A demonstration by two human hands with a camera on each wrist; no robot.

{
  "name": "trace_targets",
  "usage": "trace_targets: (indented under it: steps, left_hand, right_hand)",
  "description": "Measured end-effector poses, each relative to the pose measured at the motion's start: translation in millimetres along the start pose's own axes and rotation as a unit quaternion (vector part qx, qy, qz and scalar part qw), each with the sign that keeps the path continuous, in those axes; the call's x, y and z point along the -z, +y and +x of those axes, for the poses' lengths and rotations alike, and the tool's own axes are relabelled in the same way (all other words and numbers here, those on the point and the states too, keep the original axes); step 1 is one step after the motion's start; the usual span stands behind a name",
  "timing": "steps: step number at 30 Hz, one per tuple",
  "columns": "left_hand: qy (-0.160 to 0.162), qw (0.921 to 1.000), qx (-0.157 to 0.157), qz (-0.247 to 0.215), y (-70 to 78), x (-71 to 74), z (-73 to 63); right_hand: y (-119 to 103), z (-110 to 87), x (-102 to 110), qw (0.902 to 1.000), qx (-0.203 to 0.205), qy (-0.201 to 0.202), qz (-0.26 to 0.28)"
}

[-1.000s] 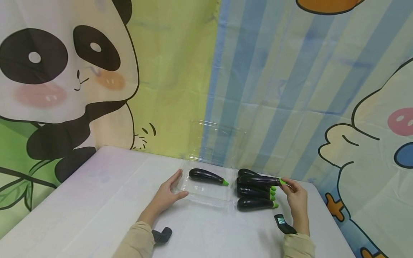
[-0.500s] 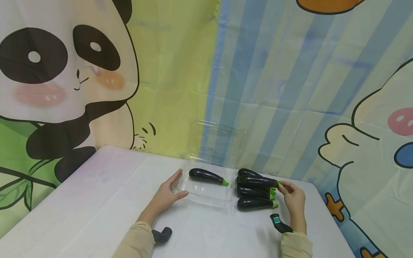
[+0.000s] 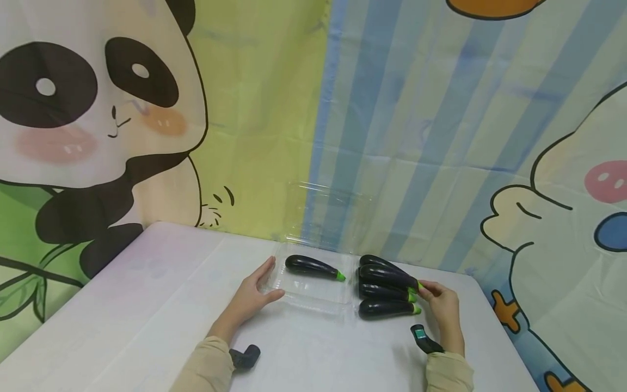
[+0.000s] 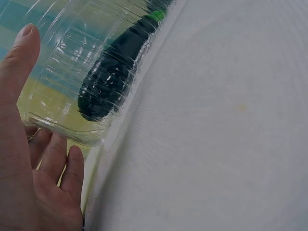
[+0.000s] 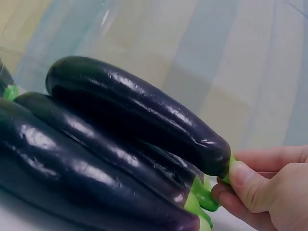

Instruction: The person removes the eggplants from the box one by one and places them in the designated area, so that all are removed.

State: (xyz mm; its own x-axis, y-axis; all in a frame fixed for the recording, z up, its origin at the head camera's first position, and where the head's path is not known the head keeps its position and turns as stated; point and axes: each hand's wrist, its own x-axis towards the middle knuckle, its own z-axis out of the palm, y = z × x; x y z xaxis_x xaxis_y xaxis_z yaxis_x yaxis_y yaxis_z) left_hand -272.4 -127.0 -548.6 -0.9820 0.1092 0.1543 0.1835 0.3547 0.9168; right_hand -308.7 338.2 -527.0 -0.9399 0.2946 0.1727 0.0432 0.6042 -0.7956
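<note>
My right hand (image 3: 443, 307) pinches the green stem end of a dark purple eggplant (image 5: 139, 110) between thumb and fingers. That eggplant lies over the pile, its blunt end pointing left. Beneath and beside it are several more eggplants, the nearest eggplant (image 3: 387, 308) lying at the front of the group. To their left a clear plastic clamshell box (image 3: 313, 299) stands with its lid raised, and one eggplant (image 3: 311, 267) lies inside. My left hand (image 3: 249, 296) rests against the box's left end, thumb and fingers spread; the left wrist view shows its fingertips (image 4: 74, 156) right at the box wall.
A white-covered table (image 3: 147, 310) carries everything. Behind it hangs a printed curtain (image 3: 264, 136) with a panda and stripes, close behind the transparent raised lid (image 3: 328, 218). A black wrist device (image 3: 425, 340) sits on my right wrist, another (image 3: 246, 356) on my left.
My right hand has moved left and slightly lower with the pinched eggplant, whose stem end has dropped toward the pile. The left hand has stayed at the box.
</note>
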Motion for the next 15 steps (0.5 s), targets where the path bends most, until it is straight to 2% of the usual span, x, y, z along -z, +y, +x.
trace_targets:
  steps: [7, 15]
  left_hand:
    - [0.006, 0.9999, -0.01, 0.012, 1.3, 2.0, -0.7]
    - [0.005, 0.9999, -0.002, 0.014, 2.9, 0.2, -0.7]
  right_hand:
    - [9, -1.8, -2, 0.9984, 0.01, -0.035, -0.044]
    - [15, 0.9, -5, 0.9986, 0.004, -0.034, -0.04]
